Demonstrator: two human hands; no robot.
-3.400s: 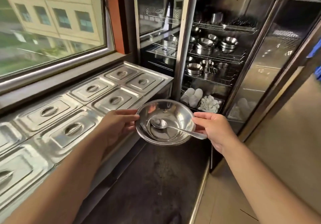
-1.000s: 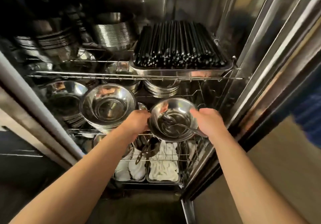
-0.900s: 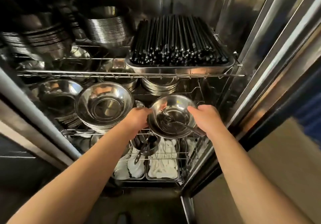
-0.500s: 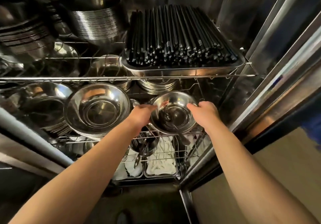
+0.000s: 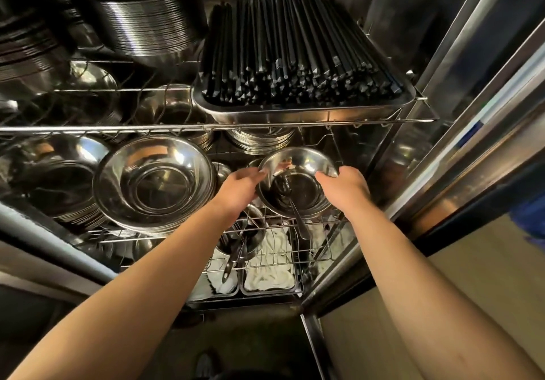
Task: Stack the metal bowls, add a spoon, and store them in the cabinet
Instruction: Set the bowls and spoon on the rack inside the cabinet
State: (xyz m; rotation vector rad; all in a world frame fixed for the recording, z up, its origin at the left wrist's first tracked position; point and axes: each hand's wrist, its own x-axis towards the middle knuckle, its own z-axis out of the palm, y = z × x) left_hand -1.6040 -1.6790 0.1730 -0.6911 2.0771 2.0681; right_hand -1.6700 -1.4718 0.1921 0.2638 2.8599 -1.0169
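left hand point(image 5: 239, 186) + right hand point(image 5: 343, 188): gripping bowls point(image 5: 298, 185) by the rim, frame centre | risk: tilt slides spoon point(image 5: 296, 214) out through wire shelf point(image 5: 265, 223)

We have a single head-worn wide-angle view, close in, looking forward and down into the open cabinet point(image 5: 383, 40); wire shelves point(image 5: 295, 120) fill the frame, floor below.

No readable text, label, brand or number on anything in view
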